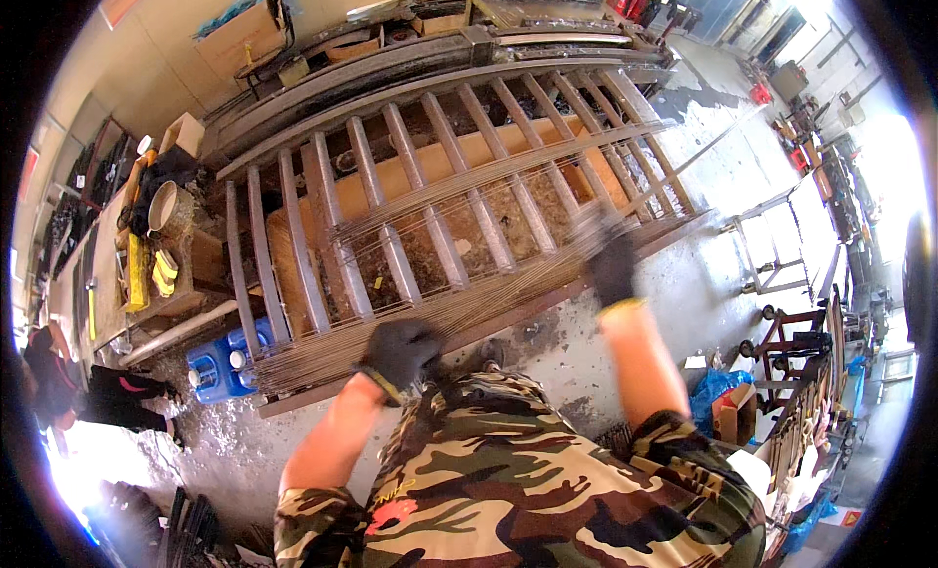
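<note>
A dark metal rack with several slanting bars (393, 260) lies in front of me. Along its near side runs a loose bundle of long thin metal rods (489, 302), and a smaller bundle of rods (498, 173) crosses the middle of the bars. My left hand (401, 349), in a dark glove, is closed at the near edge of the front bundle. What its fingers hold is hidden. My right hand (614, 260), also in a dark glove, is over the right part of the front bundle, and motion blurs its fingers.
Blue plastic jugs (217, 365) stand on the floor by the rack's left end. On the left a workbench (200, 294) holds a yellow tool (137, 275) and a round container (172, 209). A wheeled metal frame (796, 338) and a blue plastic bag (713, 397) are on my right.
</note>
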The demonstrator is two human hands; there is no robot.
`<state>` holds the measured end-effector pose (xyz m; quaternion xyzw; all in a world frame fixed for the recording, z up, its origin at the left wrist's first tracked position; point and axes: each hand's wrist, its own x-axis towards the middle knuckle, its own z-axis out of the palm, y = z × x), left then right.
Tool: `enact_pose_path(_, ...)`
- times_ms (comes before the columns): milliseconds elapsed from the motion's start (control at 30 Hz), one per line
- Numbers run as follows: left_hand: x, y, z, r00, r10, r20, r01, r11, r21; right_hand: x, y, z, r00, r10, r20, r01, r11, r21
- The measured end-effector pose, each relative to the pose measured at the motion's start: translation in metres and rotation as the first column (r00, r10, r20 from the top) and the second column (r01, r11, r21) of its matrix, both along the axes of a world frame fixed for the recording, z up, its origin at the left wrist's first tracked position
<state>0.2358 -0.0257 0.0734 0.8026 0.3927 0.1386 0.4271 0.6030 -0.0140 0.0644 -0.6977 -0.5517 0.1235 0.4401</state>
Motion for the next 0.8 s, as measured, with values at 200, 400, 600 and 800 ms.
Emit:
enact_pose_path(200, -0.021, -0.023, -0.008, 0.979, 0.194, 0.060, -0.173, 0.952, -0.253, 0.041, -0.005, 0.009, 0.955, -0.242, -0.171, 0.249, 0.968, 0.017)
enact_pose_path(400, -0.079, -0.009, -0.009, 0.993, 0.111, -0.041, -0.112, 0.993, -0.024, 0.086, -0.003, -0.006, 0.984, -0.176, -0.001, 0.176, 0.984, -0.010)
enact_pose_path(600, -0.082, -0.001, -0.032, 0.994, 0.107, 0.021, -0.101, 0.979, -0.178, 0.144, 0.005, -0.096, 0.654, 0.112, -0.748, 0.139, 0.955, 0.264)
enact_pose_path(800, -0.093, -0.006, -0.031, 0.953, 0.288, 0.095, -0.250, 0.923, -0.291, 0.061, 0.017, -0.092, 0.902, 0.117, -0.416, -0.092, 0.993, 0.080)
